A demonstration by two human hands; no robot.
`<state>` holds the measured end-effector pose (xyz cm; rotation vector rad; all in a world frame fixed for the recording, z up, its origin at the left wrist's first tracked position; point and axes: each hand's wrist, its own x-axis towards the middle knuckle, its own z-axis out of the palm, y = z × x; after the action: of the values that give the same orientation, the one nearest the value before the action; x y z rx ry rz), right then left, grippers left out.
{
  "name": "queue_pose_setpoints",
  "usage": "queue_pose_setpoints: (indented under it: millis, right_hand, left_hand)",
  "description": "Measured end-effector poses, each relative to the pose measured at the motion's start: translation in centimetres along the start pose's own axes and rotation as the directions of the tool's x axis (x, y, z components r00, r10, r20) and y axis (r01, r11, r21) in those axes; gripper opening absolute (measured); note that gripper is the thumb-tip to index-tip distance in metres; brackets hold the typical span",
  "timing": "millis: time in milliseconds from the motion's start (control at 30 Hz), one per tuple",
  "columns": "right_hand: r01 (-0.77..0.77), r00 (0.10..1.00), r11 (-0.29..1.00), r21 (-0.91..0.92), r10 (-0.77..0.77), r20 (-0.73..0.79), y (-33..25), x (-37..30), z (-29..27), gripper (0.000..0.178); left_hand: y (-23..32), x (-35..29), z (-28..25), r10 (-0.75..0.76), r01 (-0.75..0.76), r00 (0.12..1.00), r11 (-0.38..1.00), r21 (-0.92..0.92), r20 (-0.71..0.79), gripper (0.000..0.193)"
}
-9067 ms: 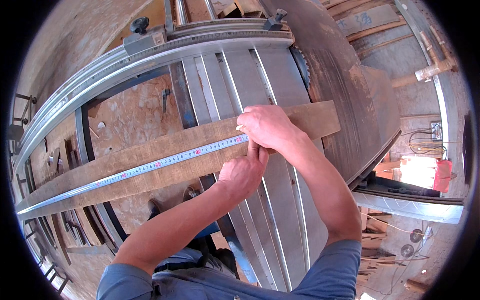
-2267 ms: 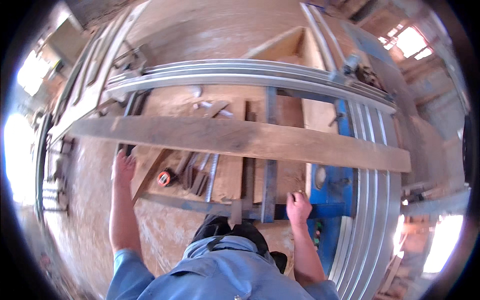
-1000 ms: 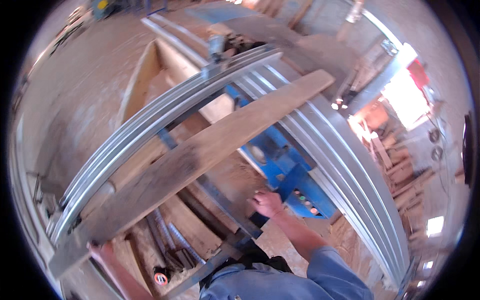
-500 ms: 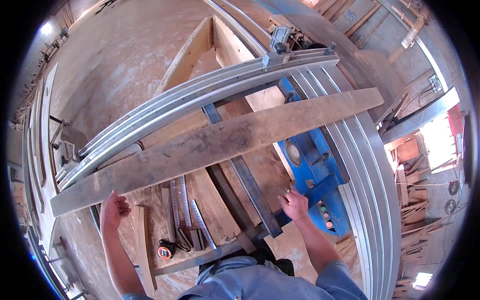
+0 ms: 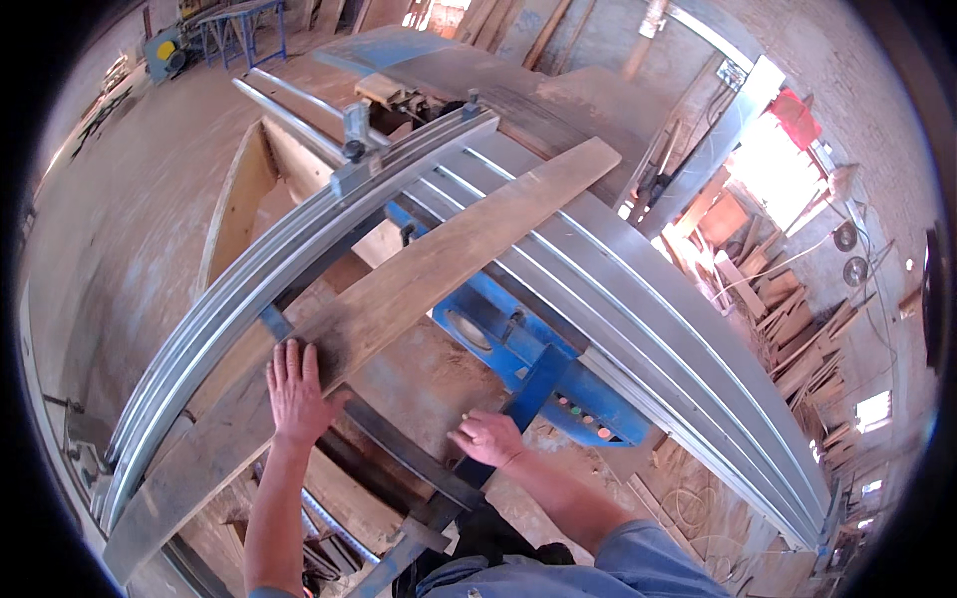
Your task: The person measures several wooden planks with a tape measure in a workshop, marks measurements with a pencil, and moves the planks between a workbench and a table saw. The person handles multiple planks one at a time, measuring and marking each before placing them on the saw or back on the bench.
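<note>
A long wooden plank (image 5: 439,269) lies slantwise across the saw's metal frame, its far end resting on the grooved metal table (image 5: 598,279). Flat on the middle of this board rests my left hand (image 5: 297,394), fingers stretched out and pointing away from me. Over the blue crossbar (image 5: 533,384), on the near side of the plank, hovers my right hand (image 5: 488,439). Its fingers are curled in a pinch, and a small pale tip shows at them, too little to name. Partly behind my left forearm is a metal ruler (image 5: 339,528).
Beyond the plank runs an aluminium fence (image 5: 229,299) with a clamp-like stop (image 5: 356,130). The blue machine body (image 5: 478,319) has several round buttons. A wooden box (image 5: 239,189) stands behind the fence. Wood offcuts (image 5: 788,339) are heaped by the right wall.
The view has swung to the right. My left hand has gone from the plank's near edge to lying flat on top of it. My right hand stays pinched near the blue crossbar.
</note>
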<state>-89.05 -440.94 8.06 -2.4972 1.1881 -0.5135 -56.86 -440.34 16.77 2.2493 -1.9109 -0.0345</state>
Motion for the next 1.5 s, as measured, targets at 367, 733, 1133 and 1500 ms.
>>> queue_pose_setpoints:
  millis: [367, 733, 1133, 1500]
  right_hand:
    - [-0.003, 1.000, 0.995, 0.095, 0.003, 0.004, 0.1, 0.0, -0.7, 0.032]
    - [0.001, 1.000, 0.995, 0.099, -0.002, 0.012, 0.6, -0.4, -0.6, 0.033]
    - [0.017, 1.000, 0.993, 0.119, -0.018, 0.007, 0.8, -0.2, -0.4, 0.034]
    - [0.017, 0.999, 0.998, 0.058, -0.020, 0.045, 0.0, 0.4, -0.4, 0.029]
  left_hand:
    - [-1.3, 3.0, 2.3, 0.080, -0.071, 0.995, 0.987, 0.142, -0.059, 0.079]
    - [-3.6, 8.2, 3.8, 0.178, -0.145, 0.974, 0.965, 0.217, -0.138, 0.075]
    - [-3.9, 6.2, 2.0, 0.088, -0.066, 0.971, 0.992, 0.105, -0.222, 0.066]
    - [-2.4, 9.1, 3.2, 0.051, -0.027, 0.981, 0.992, 0.126, -0.189, 0.068]
